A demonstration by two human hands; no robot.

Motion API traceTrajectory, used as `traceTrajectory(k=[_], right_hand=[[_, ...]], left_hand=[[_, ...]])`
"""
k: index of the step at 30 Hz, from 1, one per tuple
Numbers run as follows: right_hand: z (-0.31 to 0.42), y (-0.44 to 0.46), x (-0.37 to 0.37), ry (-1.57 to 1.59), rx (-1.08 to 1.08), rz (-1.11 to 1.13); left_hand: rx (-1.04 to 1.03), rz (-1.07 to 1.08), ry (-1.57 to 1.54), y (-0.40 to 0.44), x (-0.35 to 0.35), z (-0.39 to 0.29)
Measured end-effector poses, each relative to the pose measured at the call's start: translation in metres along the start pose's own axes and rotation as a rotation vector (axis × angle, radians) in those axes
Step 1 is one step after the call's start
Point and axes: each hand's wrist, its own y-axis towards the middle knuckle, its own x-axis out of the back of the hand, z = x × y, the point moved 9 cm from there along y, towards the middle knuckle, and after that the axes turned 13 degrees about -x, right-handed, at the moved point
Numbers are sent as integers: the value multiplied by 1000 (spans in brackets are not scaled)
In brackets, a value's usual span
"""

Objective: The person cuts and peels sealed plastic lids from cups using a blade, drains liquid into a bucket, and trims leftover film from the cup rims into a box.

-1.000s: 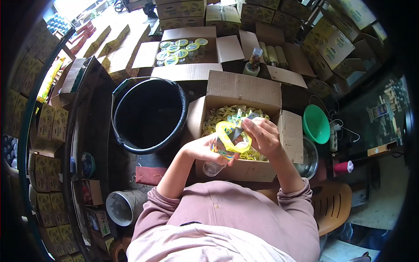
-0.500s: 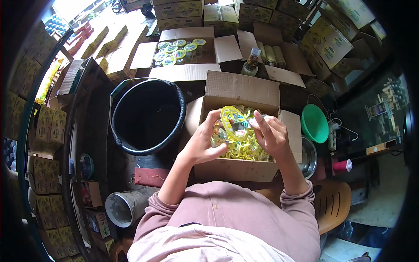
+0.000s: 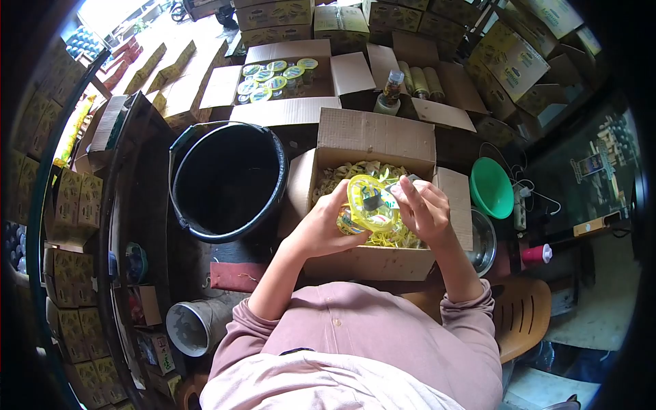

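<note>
My left hand (image 3: 321,225) is wrapped round the side of a clear plastic cup with a yellow printed lid film (image 3: 372,203), tilted so its top faces me. At the right edge of the lid is my right hand (image 3: 425,210), its fingers pinched on a small greyish blade-like piece whose shape is partly hidden. Both hands are above an open cardboard box (image 3: 376,137) filled with yellow film scraps (image 3: 403,238). Behind it, another open box (image 3: 287,113) holds several lidded cups (image 3: 275,83).
A black bucket (image 3: 273,198) stands left of the scrap box, a grey pail (image 3: 188,329) nearer me. To the right are a green bowl (image 3: 491,188), a metal bowl (image 3: 486,242) and a pink spool (image 3: 535,255). A bottle (image 3: 389,96) stands behind.
The cup has risen from low over the box's front edge, and its lid now faces me more. My left hand has shifted its hold to the cup's side. My right hand stays at the rim.
</note>
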Motion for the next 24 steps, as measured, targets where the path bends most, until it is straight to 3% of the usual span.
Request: traceTrajectory(k=[10,18,23,24], right_hand=[[2,0,-3,40,9,27],[10,-1,-2,122,75,20],[13,-3,-7,111,76,26],[14,-2,-8,105,63,46]], left_hand=[[71,140,-343,3,-20,8],[278,341,-1037,-21,-57,11],[237,527,-1445,-27,-68,8],[286,479,-1344,-26,-64,11]])
